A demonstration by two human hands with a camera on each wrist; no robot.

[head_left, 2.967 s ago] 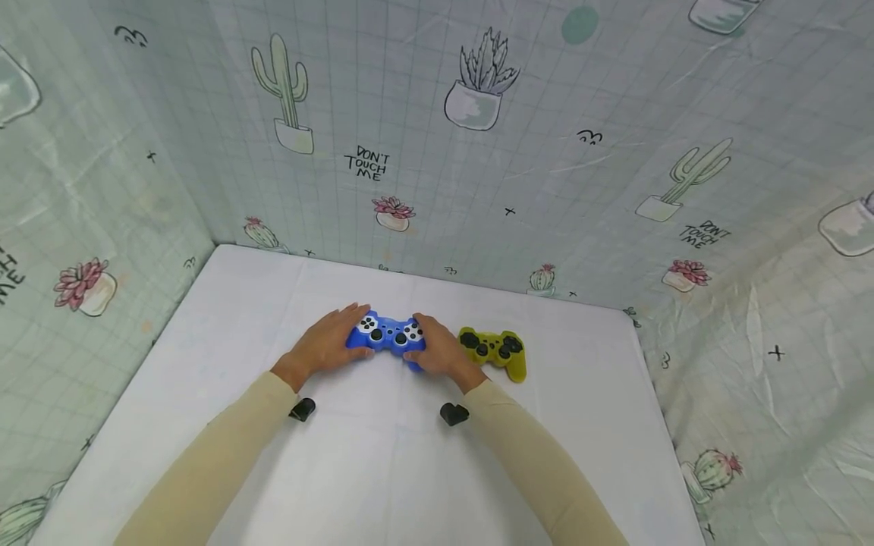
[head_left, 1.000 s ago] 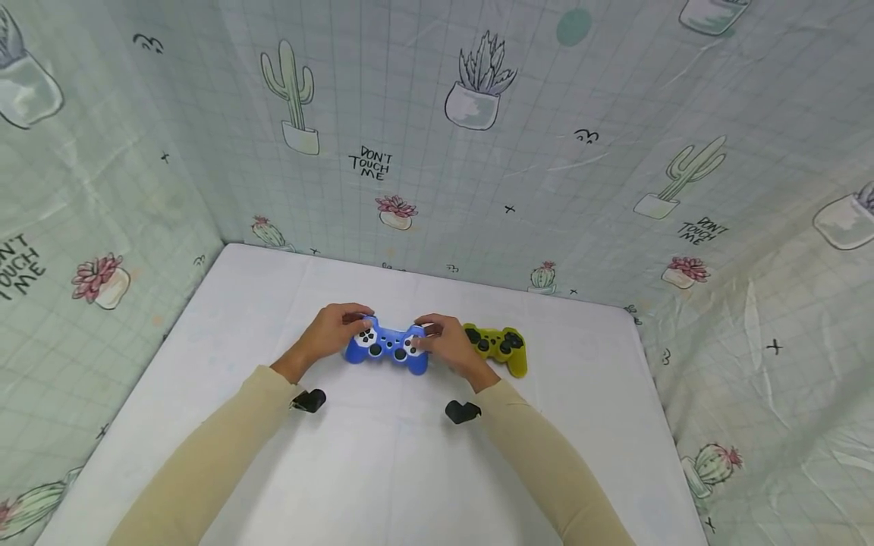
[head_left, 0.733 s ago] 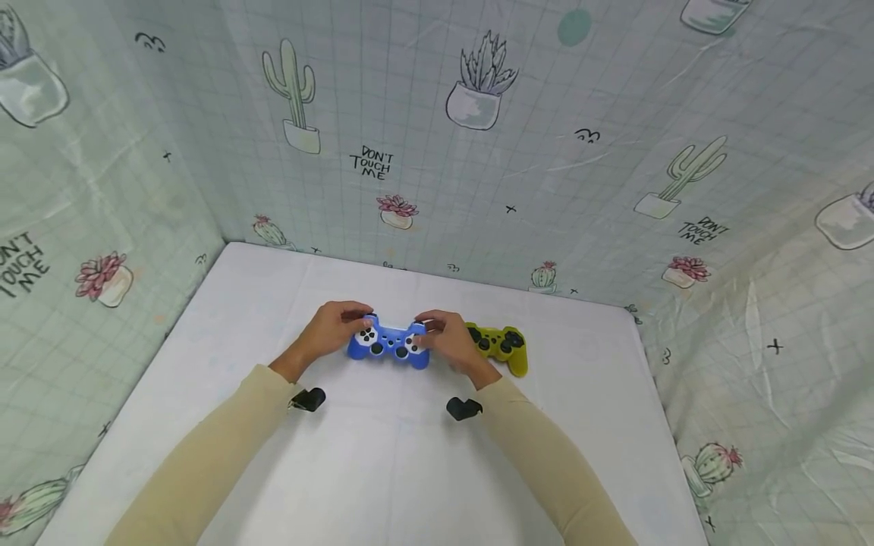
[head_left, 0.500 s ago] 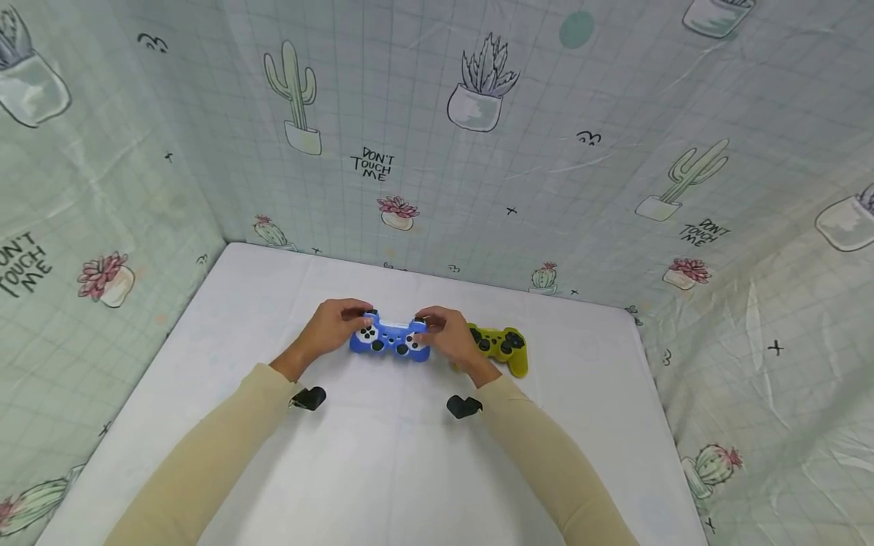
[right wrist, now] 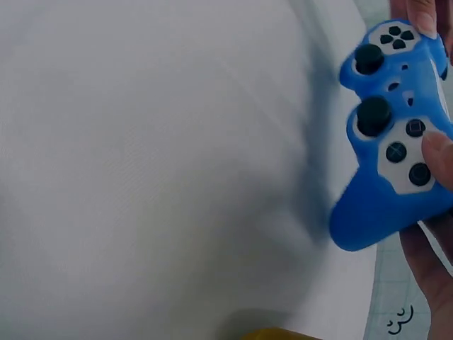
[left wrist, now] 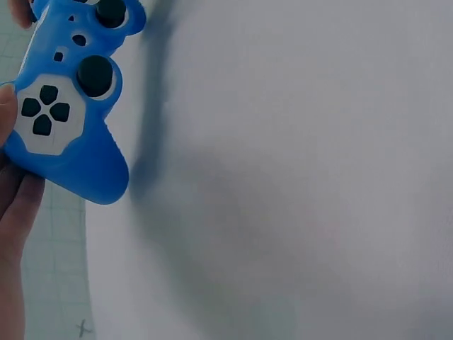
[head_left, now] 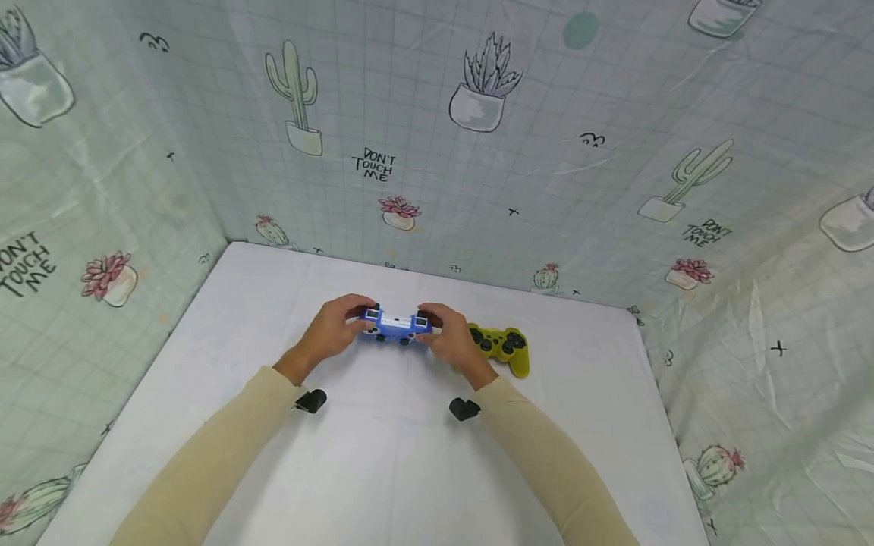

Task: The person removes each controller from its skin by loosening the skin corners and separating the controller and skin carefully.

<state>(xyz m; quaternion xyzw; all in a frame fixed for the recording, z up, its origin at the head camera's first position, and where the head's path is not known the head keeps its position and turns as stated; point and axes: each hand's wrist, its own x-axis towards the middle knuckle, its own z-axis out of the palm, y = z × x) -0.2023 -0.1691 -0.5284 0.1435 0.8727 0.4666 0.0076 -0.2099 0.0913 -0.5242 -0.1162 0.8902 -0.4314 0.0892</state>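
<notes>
Above the table (head_left: 362,485), hands (head_left: 330,329) (head_left: 454,338) grip the blue controller (head_left: 396,332) crosswise, its shoulder edge (head_left: 396,321) up.

One controller (head_left: 396,327) is held over the table (head_left: 382,462), with the left hand (head_left: 329,326) at its left end and the right hand (head_left: 452,337) at its right end. The other controller (head_left: 503,346) is set on the table, just to the right, and its left end is partly hidden by the right hand. Behind the table a back cloth (head_left: 423,174) is seen; the sides are closed in by a left cloth (head_left: 157,197) and a right cloth (head_left: 765,409).
</notes>
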